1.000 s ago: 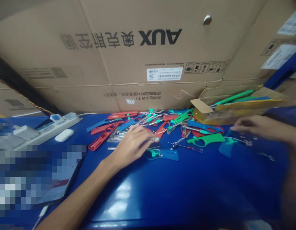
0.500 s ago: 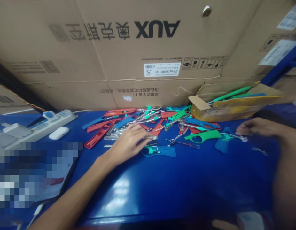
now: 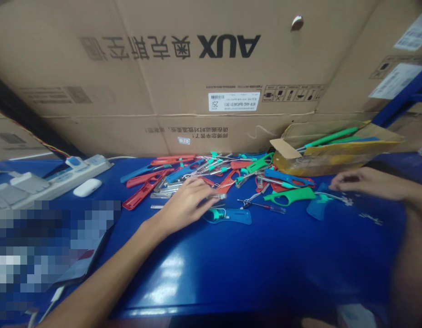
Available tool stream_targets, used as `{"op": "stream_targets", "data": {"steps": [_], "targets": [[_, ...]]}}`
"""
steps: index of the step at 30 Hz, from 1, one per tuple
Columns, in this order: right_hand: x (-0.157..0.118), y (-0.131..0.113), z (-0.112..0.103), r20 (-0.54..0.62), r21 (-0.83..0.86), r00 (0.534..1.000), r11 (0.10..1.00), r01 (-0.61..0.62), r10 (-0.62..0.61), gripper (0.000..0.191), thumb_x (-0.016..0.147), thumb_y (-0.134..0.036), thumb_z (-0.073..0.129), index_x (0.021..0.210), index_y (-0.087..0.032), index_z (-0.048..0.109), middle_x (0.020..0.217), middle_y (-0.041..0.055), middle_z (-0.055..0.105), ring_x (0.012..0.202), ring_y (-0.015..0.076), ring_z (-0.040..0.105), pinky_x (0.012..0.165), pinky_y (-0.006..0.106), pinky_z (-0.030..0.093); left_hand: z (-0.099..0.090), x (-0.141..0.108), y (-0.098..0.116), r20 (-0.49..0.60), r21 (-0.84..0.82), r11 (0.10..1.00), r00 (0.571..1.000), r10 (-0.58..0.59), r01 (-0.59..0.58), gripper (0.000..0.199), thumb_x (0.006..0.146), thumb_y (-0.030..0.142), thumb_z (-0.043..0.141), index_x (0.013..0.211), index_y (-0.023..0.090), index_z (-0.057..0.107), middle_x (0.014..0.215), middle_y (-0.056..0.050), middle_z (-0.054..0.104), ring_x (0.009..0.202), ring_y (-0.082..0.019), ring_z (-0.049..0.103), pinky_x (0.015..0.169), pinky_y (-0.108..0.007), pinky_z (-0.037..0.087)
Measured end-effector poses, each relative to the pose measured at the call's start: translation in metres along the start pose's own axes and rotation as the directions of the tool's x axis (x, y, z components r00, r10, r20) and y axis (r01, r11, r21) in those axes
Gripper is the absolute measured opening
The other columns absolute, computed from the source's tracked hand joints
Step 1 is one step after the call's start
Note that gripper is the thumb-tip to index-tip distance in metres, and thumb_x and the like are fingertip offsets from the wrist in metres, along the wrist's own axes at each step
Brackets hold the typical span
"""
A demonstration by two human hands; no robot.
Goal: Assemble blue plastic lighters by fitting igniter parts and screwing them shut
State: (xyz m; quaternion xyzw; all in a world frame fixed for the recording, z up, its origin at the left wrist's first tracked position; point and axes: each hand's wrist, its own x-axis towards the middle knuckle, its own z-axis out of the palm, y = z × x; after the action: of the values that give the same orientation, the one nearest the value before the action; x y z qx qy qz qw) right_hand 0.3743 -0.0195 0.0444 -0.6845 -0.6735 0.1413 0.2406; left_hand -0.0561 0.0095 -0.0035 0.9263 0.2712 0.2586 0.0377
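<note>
My left hand (image 3: 188,202) is closed around a clear plastic tube (image 3: 218,196), whose end sticks out past the thumb and fingers. Just below it lies a blue lighter handle half (image 3: 238,216) with a green part and a wire in it. My right hand (image 3: 356,180) is held with its fingers together at the right, above the small white pieces (image 3: 347,201); whatever is between the fingertips is hidden. Close to it are another blue lighter shell (image 3: 316,209) and a green lighter handle (image 3: 291,196). A screwdriver (image 3: 274,209) with a clear handle lies between the hands.
Behind the hands spreads a pile of red, blue and green lighter parts (image 3: 139,193) with metal tubes and wires. An open carton (image 3: 334,161) holds more lighters. A power strip (image 3: 67,177), white earbud case (image 3: 87,187) and blurred-out device (image 3: 43,246) lie left. Large cardboard (image 3: 183,86) stands behind.
My right hand has shifted slightly left. My left hand keeps hold of the clear tube in nearly the same place; the whole view has moved a little.
</note>
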Motion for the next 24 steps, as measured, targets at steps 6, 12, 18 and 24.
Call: {"op": "stream_targets", "data": {"steps": [6, 12, 18, 24], "targets": [[0.016, -0.056, 0.042, 0.132, 0.233, 0.976, 0.963, 0.139, -0.173, 0.042, 0.08, -0.062, 0.068, 0.078, -0.02, 0.065, 0.068, 0.0049, 0.067, 0.063, 0.0163, 0.06, 0.056, 0.029, 0.045, -0.001, 0.001, 0.004, 0.007, -0.012, 1.0, 1.0, -0.024, 0.024, 0.019, 0.104, 0.029, 0.052, 0.108, 0.019, 0.067, 0.095, -0.003, 0.07, 0.091, -0.018, 0.057, 0.092, -0.034, 0.04], [0.005, -0.104, 0.087, 0.292, 0.586, 0.858, 0.788, 0.188, -0.422, 0.019, 0.089, -0.038, 0.066, 0.085, -0.021, 0.058, 0.07, 0.0008, 0.067, 0.06, 0.0122, 0.06, 0.055, 0.026, 0.049, -0.004, 0.001, 0.009, 0.016, -0.017, 1.0, 1.0, 0.011, -0.011, 0.023, 0.105, 0.027, 0.048, 0.116, 0.019, 0.066, 0.097, -0.004, 0.071, 0.088, -0.018, 0.056, 0.088, -0.035, 0.041], [-0.018, -0.128, 0.112, 0.372, 0.794, 0.767, 0.607, 0.029, -0.523, 0.015, 0.092, -0.034, 0.067, 0.092, -0.021, 0.06, 0.086, 0.004, 0.07, 0.07, 0.0133, 0.065, 0.052, 0.024, 0.055, 0.004, 0.001, 0.016, 0.015, -0.012, 1.0, 1.0, 0.026, -0.026, 0.023, 0.105, 0.027, 0.047, 0.117, 0.02, 0.066, 0.094, -0.004, 0.069, 0.091, -0.019, 0.055, 0.088, -0.036, 0.04], [-0.019, -0.131, 0.121, 0.337, 0.837, 0.804, 0.548, -0.017, -0.49, 0.017, 0.094, -0.034, 0.067, 0.095, -0.021, 0.055, 0.082, 0.0017, 0.071, 0.065, 0.0125, 0.066, 0.053, 0.024, 0.055, 0.004, 0.0, 0.015, -0.011, 0.0, 1.0, 1.0, -0.005, 0.005, 0.023, 0.105, 0.027, 0.047, 0.118, 0.02, 0.065, 0.094, -0.004, 0.069, 0.093, -0.02, 0.055, 0.089, -0.036, 0.04]]}}
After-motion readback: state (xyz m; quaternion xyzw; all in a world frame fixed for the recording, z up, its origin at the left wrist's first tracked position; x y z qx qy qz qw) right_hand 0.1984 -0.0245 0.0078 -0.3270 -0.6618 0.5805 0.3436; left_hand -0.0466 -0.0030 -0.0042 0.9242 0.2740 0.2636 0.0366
